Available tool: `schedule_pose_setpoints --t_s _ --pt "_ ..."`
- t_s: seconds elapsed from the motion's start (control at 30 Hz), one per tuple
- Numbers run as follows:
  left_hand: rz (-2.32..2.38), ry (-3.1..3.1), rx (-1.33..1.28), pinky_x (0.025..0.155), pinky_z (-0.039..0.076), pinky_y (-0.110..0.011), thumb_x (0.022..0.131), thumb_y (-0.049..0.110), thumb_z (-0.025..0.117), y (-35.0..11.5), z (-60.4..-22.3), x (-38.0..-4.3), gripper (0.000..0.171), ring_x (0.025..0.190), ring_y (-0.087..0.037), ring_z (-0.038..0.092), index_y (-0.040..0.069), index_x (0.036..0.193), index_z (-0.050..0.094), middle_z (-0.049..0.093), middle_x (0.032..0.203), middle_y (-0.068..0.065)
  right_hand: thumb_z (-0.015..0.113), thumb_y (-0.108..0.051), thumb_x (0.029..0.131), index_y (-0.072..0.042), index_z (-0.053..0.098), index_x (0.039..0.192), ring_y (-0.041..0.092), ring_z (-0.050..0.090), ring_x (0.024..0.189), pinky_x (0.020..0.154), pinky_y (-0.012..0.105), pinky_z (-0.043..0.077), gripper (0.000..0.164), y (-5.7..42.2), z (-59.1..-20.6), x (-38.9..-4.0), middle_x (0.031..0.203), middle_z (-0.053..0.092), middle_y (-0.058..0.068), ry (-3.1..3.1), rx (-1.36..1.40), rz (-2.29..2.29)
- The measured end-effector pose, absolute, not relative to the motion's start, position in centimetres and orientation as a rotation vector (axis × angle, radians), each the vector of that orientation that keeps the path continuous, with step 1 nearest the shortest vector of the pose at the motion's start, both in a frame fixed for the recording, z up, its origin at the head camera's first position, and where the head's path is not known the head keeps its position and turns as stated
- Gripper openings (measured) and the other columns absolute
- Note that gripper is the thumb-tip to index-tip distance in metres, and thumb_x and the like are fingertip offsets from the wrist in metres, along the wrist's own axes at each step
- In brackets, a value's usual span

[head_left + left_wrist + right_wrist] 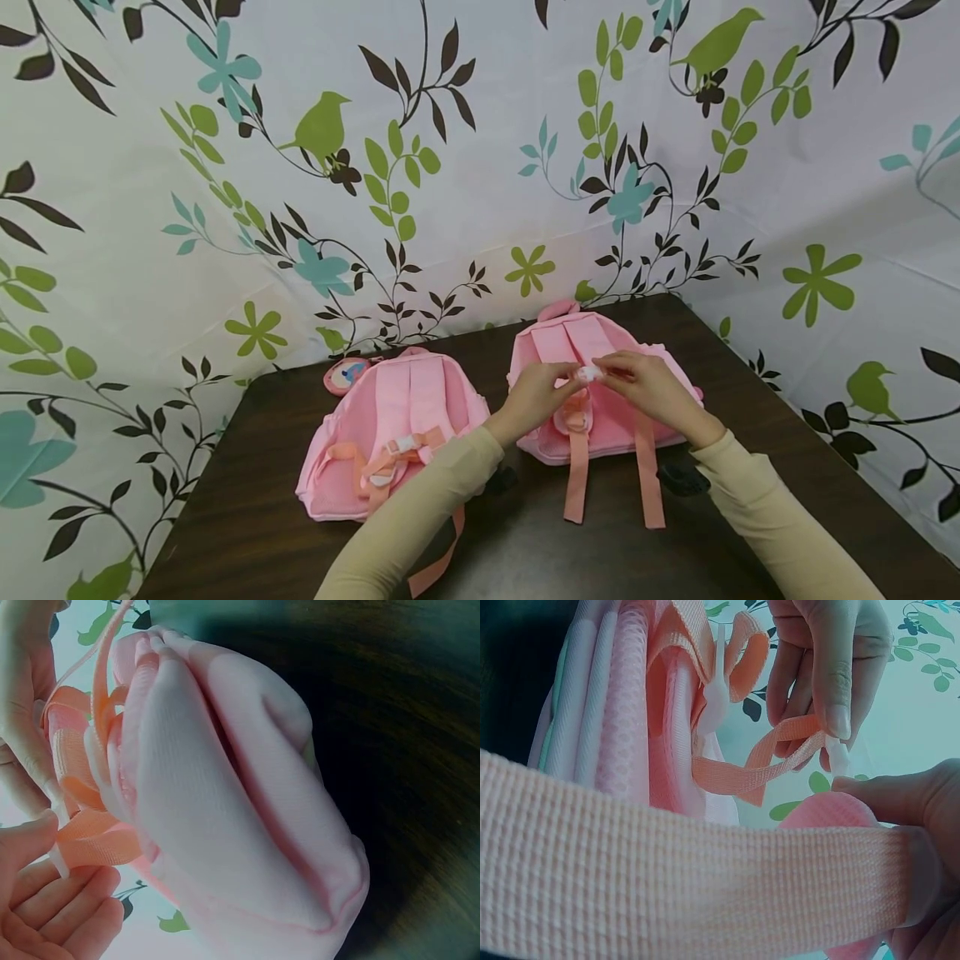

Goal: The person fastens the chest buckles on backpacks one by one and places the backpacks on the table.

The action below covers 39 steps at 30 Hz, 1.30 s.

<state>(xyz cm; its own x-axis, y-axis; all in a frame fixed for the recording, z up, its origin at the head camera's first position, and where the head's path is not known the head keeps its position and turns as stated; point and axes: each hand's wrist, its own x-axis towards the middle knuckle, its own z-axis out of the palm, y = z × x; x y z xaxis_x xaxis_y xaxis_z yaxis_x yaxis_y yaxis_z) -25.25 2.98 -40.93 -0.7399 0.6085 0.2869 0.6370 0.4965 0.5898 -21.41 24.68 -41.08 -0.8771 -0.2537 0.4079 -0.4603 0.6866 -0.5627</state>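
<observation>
Both hands meet over a pink backpack [555,346] on the right of the table, its back and shoulder straps facing up. My left hand [536,396] pinches a white plastic buckle half [840,757], from which a looped orange strap [739,776] runs. Opposite it, my right hand [648,385] grips the other white buckle half [921,877], fixed to a wide orange strap [705,877]. The two buckle halves are close together between the fingertips. Two loose orange strap ends [649,475] hang over the backpack's lower edge.
Left of the hands, a second pink backpack [345,433] lies straps up, with a fastened white buckle [405,443] across it and a round charm [347,375] at its top. Both rest on a dark wooden table [247,492]. A patterned cloth [487,167] hangs behind.
</observation>
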Motion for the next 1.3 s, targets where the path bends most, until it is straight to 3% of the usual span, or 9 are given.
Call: schedule_pose_setpoints --t_s 0.3,0.47,0.7,0.93,1.07,1.3 --pt "-1.103 -2.675 -1.116 0.081 0.053 -0.018 0.099 0.031 0.065 3.1 -41.1 -25.4 0.035 0.098 -0.005 0.067 0.01 0.127 0.071 0.072 0.12 -0.002 0.078 -0.002 0.086 0.0 0.073 0.117 0.024 0.066 0.088 0.083 0.047 0.058 0.032 24.7 -41.1 -21.6 0.108 0.073 0.013 -2.592 0.58 0.965" --pt "-1.106 -2.666 -1.125 0.069 0.049 -0.013 0.098 0.03 0.066 3.1 -41.4 -25.4 0.035 0.087 -0.001 0.064 0.011 0.127 0.071 0.072 0.12 -0.001 0.078 -0.002 0.086 0.0 0.073 0.118 0.022 0.065 0.086 0.081 0.046 0.058 0.032 24.7 -41.1 -21.6 0.107 0.074 0.013 -2.597 0.577 0.97" --pt "-1.087 -2.648 -1.128 0.078 0.055 -0.021 0.099 0.029 0.065 3.4 -41.4 -25.5 0.035 0.094 -0.002 0.065 0.011 0.128 0.071 0.071 0.122 -0.002 0.079 -0.001 0.085 0.0 0.073 0.117 0.025 0.069 0.09 0.082 0.046 0.058 0.033 24.8 -41.2 -21.6 0.108 0.074 0.014 -2.582 0.576 0.973" --pt "-1.115 -2.606 -1.16 0.062 0.046 -0.013 0.099 0.028 0.066 3.3 -41.7 -25.5 0.035 0.08 0.0 0.061 0.01 0.129 0.07 0.073 0.117 -0.003 0.08 -0.001 0.084 0.001 0.074 0.116 0.025 0.069 0.087 0.081 0.046 0.058 0.032 24.9 -41.2 -21.6 0.107 0.074 0.014 -2.554 0.592 0.969" --pt "-1.108 -2.57 -1.175 0.071 0.05 -0.012 0.099 0.027 0.066 3.4 -41.9 -25.6 0.038 0.087 -0.002 0.065 0.008 0.131 0.068 0.073 0.116 -0.003 0.08 -0.001 0.084 0.002 0.074 0.115 0.025 0.069 0.088 0.08 0.045 0.058 0.032 25.0 -41.2 -21.5 0.106 0.074 0.015 -2.537 0.595 0.972" --pt "-1.127 -2.59 -1.124 0.091 0.053 -0.023 0.099 0.03 0.066 3.6 -41.9 -25.5 0.043 0.11 -0.012 0.067 0.006 0.134 0.065 0.069 0.127 -0.007 0.079 -0.002 0.084 0.001 0.075 0.114 0.023 0.07 0.085 0.076 0.041 0.059 0.03 25.0 -41.1 -21.5 0.105 0.075 0.015 -2.519 0.575 1.005"
